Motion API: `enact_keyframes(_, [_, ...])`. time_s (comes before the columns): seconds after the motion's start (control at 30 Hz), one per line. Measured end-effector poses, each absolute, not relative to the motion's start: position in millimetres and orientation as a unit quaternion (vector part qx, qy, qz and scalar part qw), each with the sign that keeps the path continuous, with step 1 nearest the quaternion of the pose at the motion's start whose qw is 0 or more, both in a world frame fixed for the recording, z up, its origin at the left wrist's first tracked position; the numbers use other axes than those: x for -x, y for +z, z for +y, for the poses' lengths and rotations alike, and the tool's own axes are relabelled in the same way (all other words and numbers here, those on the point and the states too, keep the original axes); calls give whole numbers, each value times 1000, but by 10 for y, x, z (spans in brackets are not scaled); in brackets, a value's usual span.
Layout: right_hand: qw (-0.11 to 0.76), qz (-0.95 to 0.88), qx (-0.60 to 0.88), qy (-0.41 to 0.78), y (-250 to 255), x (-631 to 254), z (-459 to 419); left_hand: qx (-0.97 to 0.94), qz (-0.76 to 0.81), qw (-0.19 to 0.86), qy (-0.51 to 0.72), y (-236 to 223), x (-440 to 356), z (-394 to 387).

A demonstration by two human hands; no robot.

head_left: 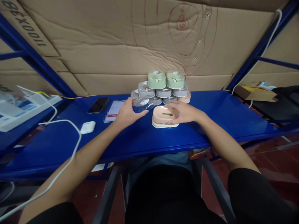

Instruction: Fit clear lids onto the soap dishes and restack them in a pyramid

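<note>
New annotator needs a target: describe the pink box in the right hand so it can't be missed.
On the blue table, find the stack of green, grey and pink boxes by the cardboard wall. Just in front, the right hand grips the pink box. Unlike the stack's pink box, it sits on a cream piece.

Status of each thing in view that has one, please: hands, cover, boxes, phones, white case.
Left hand: closed on clear cover
Clear cover: off the pink box, held
Right hand: gripping pink box
Pink box: uncovered, on cream piece
Green boxes: covered, atop the stack
Left phone: screen dark
Right phone: screen lit
White case: shut
</note>
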State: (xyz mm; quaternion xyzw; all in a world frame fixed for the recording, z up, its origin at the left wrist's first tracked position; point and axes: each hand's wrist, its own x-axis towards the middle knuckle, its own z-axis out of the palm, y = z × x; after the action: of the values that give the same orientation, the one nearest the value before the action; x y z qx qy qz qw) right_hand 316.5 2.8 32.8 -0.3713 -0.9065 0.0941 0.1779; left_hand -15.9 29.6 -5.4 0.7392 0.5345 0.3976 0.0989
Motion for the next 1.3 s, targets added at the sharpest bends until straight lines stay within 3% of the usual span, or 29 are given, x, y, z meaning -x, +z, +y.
enact_keyframes(0.47, [160, -911, 363, 116, 221, -3002, -9, -788, 421, 80, 442, -27, 73, 179])
enact_keyframes(0.93, [180, -921, 334, 93, 98, -2840, -78, -793, 397, 89, 453, 4, 4, 58])
enact_keyframes(1.3, [148, -938, 307, 58, -16, -2820, -63, -789, 398, 87, 459, -7, 5, 71])
